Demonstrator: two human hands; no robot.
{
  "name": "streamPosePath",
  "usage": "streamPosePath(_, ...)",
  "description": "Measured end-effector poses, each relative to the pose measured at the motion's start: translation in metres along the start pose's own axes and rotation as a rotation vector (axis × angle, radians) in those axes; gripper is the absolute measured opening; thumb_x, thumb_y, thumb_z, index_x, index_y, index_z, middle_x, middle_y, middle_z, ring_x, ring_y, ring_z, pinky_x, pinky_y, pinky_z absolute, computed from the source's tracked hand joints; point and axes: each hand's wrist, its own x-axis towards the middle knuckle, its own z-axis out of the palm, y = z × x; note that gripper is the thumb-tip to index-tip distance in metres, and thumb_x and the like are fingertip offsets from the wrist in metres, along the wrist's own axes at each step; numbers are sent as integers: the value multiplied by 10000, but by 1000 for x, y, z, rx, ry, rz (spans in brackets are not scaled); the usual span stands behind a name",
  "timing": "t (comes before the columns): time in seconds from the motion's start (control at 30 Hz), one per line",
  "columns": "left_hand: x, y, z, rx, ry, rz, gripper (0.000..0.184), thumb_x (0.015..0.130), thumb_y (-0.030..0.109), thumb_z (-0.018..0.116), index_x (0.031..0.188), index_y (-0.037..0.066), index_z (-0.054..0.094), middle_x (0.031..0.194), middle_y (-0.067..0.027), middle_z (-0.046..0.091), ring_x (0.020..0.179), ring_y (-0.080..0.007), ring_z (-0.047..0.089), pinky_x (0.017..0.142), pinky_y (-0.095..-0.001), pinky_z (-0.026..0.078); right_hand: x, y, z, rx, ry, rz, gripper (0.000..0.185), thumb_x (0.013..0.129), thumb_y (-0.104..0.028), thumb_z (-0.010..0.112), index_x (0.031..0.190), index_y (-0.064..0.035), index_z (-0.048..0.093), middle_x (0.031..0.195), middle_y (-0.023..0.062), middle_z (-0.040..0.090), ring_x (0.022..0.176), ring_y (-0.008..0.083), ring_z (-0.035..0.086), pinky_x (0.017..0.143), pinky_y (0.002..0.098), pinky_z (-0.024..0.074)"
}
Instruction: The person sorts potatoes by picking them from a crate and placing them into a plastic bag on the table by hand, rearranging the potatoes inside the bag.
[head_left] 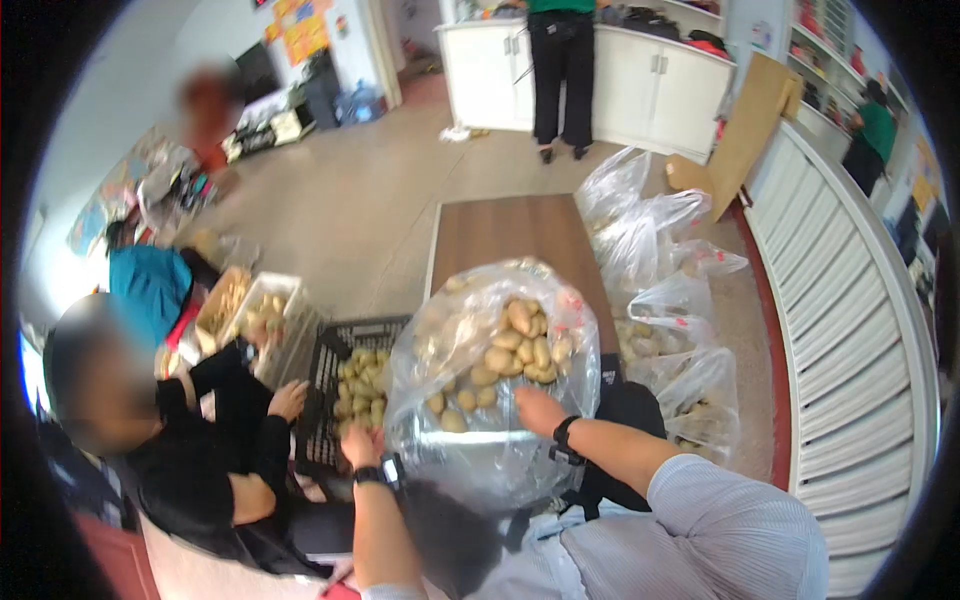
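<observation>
A large clear plastic bag (440, 330) stands open before me, with several potatoes (515, 350) heaped inside. At its near right side is my right hand (540, 411), closed and seemingly gripping the plastic near the rim. My left hand (360, 444) is closed at the bag's left edge, beside a black plastic crate (322, 390). Whatever is in its fingers is too small to make out. More greenish-yellow potatoes (362, 385) lie in that crate. Both my wrists wear dark bands with devices.
A co-worker's hand (289, 400) rests at the crate's left side. Beyond are a white bin (285, 295) and a brown board-topped table (500, 230). Filled plastic bags (660, 300) line the right, beside a white radiator (840, 290). Another person (562, 70) stands at white cabinets (480, 75).
</observation>
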Motion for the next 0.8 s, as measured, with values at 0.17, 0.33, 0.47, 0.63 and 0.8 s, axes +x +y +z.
streamPosePath(0.17,-35,102,-6,-1039,195,-426,255,886,194,594,1084,34,605,907,-92,620,694,-209,625,590,-345,564,1,-9,-2,133,64,-24,208,848,-149,590,999,-22,526,925,263,619,890,462,592,752,516,476)
streamPosePath(0.33,-48,137,-13,-1033,89,-482,232,916,200,570,1054,14,570,905,-76,598,679,-203,608,553,-333,523,10,-34,-17,198,-19,35,355,934,-302,585,1084,9,504,1012,296,628,974,470,592,804,506,472)
streamPosePath(0.47,-45,138,-4,-1040,-103,-490,256,931,222,541,1075,11,553,948,-98,630,643,-197,606,528,-323,488,17,-64,-18,349,-28,42,397,956,-340,548,1118,21,519,1020,288,629,973,458,599,821,482,470)
streamPosePath(0.63,-49,141,0,-913,-391,-487,347,937,297,536,1150,24,520,1004,-116,648,635,-208,613,524,-327,470,19,-113,-26,404,-119,37,462,961,-393,540,1144,31,552,1027,242,653,951,381,633,826,425,477)
streamPosePath(0.8,-60,160,-7,-886,-537,-487,460,966,401,511,1228,23,496,1035,-140,641,665,-248,659,522,-323,498,34,-153,-33,508,-214,-24,419,965,-350,544,1126,34,591,1049,230,657,965,336,641,829,397,484)
